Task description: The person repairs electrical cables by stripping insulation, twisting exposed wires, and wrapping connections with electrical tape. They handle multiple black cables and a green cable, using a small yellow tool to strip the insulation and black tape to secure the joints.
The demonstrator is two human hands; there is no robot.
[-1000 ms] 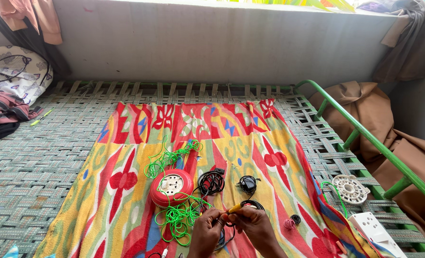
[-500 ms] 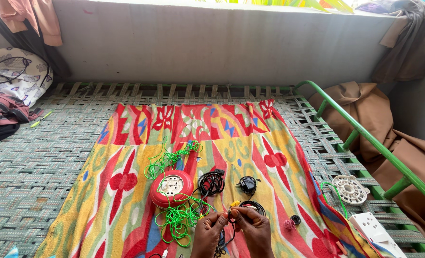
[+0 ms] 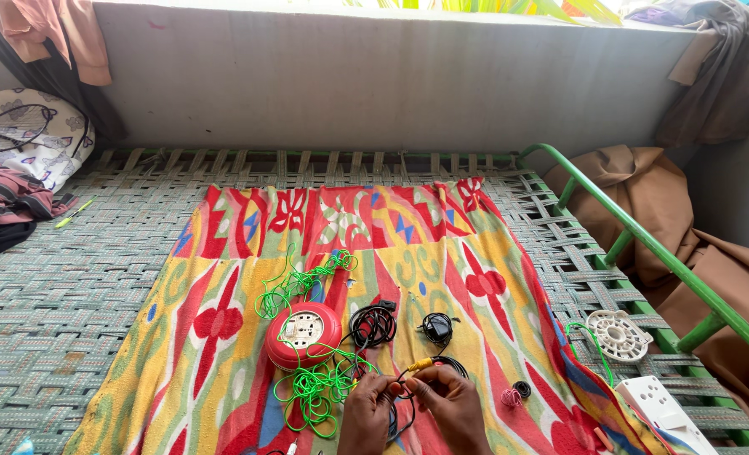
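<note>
One woven cot [image 3: 71,295] fills most of the view, its green metal rail [image 3: 644,244] running along the right side and a grey wall [image 3: 374,84] standing at the far edge. Spread over the middle of the cot is a bright patterned cloth [image 3: 467,261] in red, yellow and orange. On the far left lies a heap of bags and clothes [image 3: 21,160], and brown fabric [image 3: 644,194] is bunched beyond the rail on the right. On the cloth, left of centre and near the person, sits a round red cable reel [image 3: 303,335] with a pale socket face, loose green wire [image 3: 307,282] tangled on its far and near sides. Just right of it lies a coiled black cord [image 3: 373,324], then a small black adapter [image 3: 437,327]. A white perforated disc [image 3: 618,334] rests on the weave at the right, with a white socket box [image 3: 665,404] nearer the bottom corner. A small black ring [image 3: 522,388] lies beside a pink spool on the cloth. At the near edge, the left hand [image 3: 366,413] and right hand [image 3: 450,404] meet, both closed with pinched fingers on a thin black cable [image 3: 446,362] whose yellow plug [image 3: 418,365] sticks out just beyond the fingertips.
</note>
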